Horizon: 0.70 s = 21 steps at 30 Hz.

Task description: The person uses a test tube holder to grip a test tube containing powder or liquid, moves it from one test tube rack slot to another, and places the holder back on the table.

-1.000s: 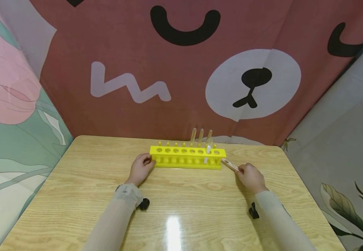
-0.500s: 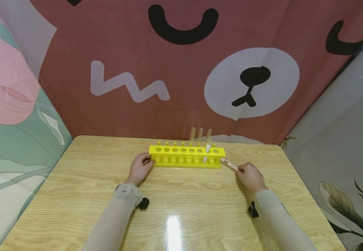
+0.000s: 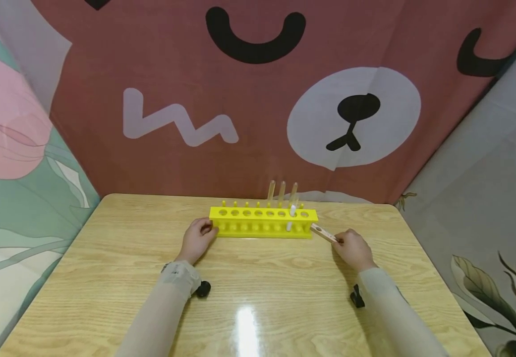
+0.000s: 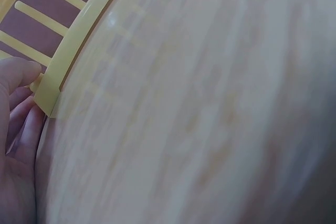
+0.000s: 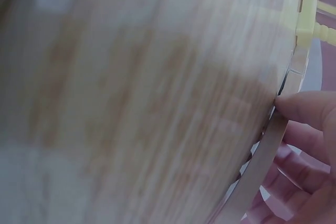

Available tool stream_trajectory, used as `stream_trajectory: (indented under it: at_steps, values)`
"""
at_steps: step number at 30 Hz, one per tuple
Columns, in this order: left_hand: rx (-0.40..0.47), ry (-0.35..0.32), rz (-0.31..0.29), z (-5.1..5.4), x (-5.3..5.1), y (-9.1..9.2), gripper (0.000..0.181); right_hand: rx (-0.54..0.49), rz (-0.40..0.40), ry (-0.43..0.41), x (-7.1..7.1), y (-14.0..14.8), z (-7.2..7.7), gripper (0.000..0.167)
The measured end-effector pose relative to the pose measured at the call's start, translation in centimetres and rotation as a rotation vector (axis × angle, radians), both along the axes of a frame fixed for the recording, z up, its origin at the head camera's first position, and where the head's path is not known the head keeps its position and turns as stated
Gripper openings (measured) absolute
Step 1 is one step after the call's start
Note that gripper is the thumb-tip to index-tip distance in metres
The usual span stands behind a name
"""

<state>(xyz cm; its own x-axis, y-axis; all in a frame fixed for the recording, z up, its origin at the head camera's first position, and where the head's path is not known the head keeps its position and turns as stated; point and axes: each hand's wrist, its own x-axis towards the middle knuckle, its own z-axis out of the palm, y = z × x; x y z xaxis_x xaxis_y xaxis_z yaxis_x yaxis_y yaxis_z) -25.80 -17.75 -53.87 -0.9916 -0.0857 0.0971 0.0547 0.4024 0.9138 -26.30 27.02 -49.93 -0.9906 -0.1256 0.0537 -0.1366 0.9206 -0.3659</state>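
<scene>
A yellow test tube rack (image 3: 262,214) stands lengthwise near the back of the table. My left hand (image 3: 198,239) grips its left end; in the left wrist view the thumb (image 4: 23,72) lies on the rack's end (image 4: 50,90) with the other fingers curled below. Near the right end, my right hand (image 3: 353,249) pinches a wooden test tube clamp (image 3: 322,232) low at the table, its far tip by the rack's corner. In the right wrist view the thumb presses the clamp (image 5: 273,140). Several glass test tubes (image 3: 282,190) stand upside down on the rack's rear pegs.
A slim white object (image 3: 292,210) stands in a hole near the rack's right end; its kind is unclear. Behind the wooden table (image 3: 258,277) hangs a printed brown cloth (image 3: 173,168), close to its back edge. Patterned cloths also hang at both sides.
In the head view the whole scene has drifted slightly left. Both hands keep their places at the rack and on the clamp.
</scene>
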Motion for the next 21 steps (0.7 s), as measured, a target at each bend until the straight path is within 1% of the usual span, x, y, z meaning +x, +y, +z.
stream_trajectory:
  at_steps: [12,21]
  values:
    - [0.004,-0.007,0.002,-0.29,-0.18,-0.09,0.035,-0.003,-0.014,-0.019,-0.18,0.04,-0.04,0.023]
    - [-0.001,0.003,-0.004,-0.24,-0.12,-0.14,0.035,-0.002,-0.012,-0.031,0.04,-0.28,0.28,0.021]
